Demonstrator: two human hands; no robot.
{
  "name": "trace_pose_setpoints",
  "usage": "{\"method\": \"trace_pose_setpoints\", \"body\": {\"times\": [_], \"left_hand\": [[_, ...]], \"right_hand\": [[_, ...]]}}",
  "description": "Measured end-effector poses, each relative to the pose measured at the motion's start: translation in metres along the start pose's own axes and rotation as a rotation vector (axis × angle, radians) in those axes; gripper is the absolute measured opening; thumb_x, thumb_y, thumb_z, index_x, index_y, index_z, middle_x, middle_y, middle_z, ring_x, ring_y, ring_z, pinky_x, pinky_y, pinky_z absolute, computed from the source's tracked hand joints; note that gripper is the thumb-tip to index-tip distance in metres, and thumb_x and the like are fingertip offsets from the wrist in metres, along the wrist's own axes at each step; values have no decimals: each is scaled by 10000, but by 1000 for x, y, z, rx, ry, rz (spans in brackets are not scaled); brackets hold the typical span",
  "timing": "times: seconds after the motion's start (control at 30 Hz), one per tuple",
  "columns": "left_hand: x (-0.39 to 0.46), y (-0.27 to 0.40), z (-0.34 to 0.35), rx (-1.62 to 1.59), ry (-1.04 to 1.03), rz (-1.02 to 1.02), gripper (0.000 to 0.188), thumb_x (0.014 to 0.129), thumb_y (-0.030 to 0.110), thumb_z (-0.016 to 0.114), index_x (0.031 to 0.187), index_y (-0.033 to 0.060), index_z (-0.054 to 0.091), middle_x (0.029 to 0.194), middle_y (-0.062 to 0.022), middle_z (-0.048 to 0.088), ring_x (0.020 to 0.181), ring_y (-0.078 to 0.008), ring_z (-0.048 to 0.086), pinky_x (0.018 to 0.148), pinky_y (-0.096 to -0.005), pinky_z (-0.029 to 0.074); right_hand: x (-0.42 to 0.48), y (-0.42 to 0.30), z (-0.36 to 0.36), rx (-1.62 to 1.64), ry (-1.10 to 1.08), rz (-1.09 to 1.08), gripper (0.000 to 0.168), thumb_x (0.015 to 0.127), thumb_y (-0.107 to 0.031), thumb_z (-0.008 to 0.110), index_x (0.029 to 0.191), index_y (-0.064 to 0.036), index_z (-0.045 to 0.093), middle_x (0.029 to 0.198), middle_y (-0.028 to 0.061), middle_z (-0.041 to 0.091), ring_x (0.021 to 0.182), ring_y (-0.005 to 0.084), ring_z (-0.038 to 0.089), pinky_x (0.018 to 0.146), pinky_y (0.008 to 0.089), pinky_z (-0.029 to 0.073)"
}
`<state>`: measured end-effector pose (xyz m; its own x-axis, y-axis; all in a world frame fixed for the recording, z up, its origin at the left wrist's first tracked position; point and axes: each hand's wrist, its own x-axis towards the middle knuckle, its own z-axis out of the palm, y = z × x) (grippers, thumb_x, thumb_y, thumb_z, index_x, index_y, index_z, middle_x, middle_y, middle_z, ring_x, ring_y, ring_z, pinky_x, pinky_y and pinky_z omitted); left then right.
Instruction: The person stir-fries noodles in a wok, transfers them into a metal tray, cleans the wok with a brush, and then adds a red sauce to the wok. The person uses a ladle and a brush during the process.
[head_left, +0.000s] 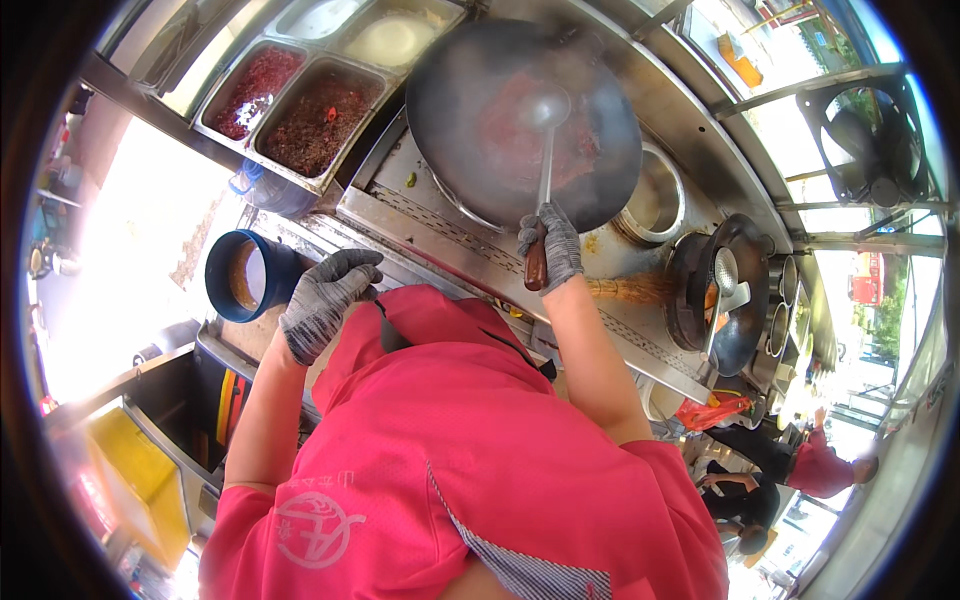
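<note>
My right hand (553, 244), in a grey knit glove, grips the brown wooden handle of a metal ladle (547, 150). The ladle's bowl rests over reddish food (502, 127) in a large dark wok (450, 105), partly veiled by steam. My left hand (330, 296), gloved the same way, hangs before my body at the counter's edge with its fingers bent and nothing visible in them. Close to its left stands a round dark blue container (285, 276) with brownish contents.
Steel trays (328, 176) of red and dark chilli-like food stand upper left. A steel pot (679, 199), a straw brush (630, 289) and a second wok (739, 330) with a perforated ladle (725, 274) lie right. Two people (814, 465) are at lower right.
</note>
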<state>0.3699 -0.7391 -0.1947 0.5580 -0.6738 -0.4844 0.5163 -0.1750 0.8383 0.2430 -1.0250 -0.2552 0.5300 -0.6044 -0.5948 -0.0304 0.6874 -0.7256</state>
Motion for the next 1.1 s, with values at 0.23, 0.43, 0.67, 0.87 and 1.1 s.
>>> {"method": "trace_pose_setpoints", "body": {"times": [0.23,0.43,0.67,0.87,1.1], "left_hand": [[10,-6,-4,-34,38,-11,256,891,118,537,1110,-10,571,926,-56,595,813,-123,561,771,-241,464],[17,-4,-16,8,122,-3,243,887,119,553,1094,-6,578,925,-55,594,815,-124,559,758,-247,469],[20,12,2,42,-2,14,242,896,125,537,1099,-1,574,929,-48,594,826,-113,550,782,-234,457],[27,12,2,33,32,-25,241,892,118,537,1105,8,568,939,-51,598,822,-112,549,784,-238,460],[23,21,-3,63,14,-29,248,892,111,535,1107,-9,563,939,-53,591,833,-118,546,780,-243,446]], "right_hand": [[-11,8,-9,-7,-63,161,189,910,-204,506,1097,-178,497,619,46,523,437,138,500,376,273,449],[-26,29,-14,-175,74,-28,220,915,-206,494,1128,-151,501,623,49,536,411,153,502,349,311,445],[14,7,-20,-57,17,24,204,907,-192,508,1109,-164,503,637,59,541,408,147,503,351,289,446],[-16,11,-20,-207,-14,108,285,914,-180,489,1199,-181,483,603,50,529,413,157,509,349,330,453],[52,7,-82,-1081,276,-373,395,930,-169,449,1319,-163,379,588,7,468,410,113,453,361,269,404]]}}
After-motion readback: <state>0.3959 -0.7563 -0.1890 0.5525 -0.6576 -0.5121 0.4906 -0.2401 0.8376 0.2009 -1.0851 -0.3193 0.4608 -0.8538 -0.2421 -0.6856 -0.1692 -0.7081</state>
